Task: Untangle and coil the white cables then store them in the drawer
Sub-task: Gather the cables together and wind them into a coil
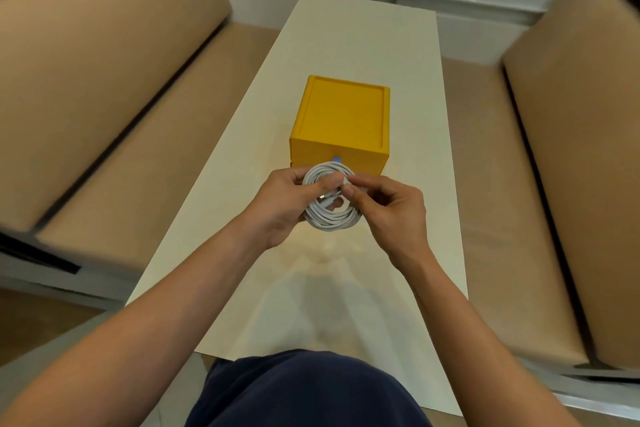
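Holding white cable coil above worktop, just in front of yellow drawer box (drawer looking closed, blue tab showing). Left grip curling round coil's left side, thumb across loops. Right grip pinching cable end at coil's upper right.

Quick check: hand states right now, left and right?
Left hand: closed, holding the coiled white cable.
Right hand: closed, pinching the same coil near its top.

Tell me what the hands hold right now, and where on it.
The coiled white cable: the left hand grips the coil's left side; the right hand pinches its upper right.
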A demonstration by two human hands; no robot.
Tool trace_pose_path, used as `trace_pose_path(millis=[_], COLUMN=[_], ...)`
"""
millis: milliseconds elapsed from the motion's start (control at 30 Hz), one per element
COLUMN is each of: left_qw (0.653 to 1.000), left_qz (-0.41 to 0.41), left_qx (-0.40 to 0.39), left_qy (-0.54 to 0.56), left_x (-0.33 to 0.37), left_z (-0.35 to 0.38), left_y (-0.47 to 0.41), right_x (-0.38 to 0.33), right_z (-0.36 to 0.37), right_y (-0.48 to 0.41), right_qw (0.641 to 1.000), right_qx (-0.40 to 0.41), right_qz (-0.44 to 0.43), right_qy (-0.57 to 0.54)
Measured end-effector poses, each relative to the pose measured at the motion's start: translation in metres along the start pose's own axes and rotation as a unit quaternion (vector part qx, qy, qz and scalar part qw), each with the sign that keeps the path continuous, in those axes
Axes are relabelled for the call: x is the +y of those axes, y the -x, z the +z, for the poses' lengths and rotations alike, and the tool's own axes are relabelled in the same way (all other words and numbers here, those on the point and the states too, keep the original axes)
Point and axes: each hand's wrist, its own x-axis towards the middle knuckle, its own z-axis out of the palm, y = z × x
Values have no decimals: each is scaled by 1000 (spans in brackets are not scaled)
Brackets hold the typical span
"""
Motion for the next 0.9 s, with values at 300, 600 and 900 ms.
trace_pose_path(millis=[300,600,900], left_qw=[980,946,975], left_qz=[51,77,74], left_qx=[-5,45,74], left_qy=[-193,-310,-196], left_x=[-2,-12,-28], left_z=[-6,0,6], left_y=[-3,-8,-7], right_x=[10,18,24], right_z=[1,8,9], right_y=[-6,1,2], right_qw=[997,974,962], right_qx=[11,15,0], right_qz=[-38,-155,-186], right_qy=[71,162,200])
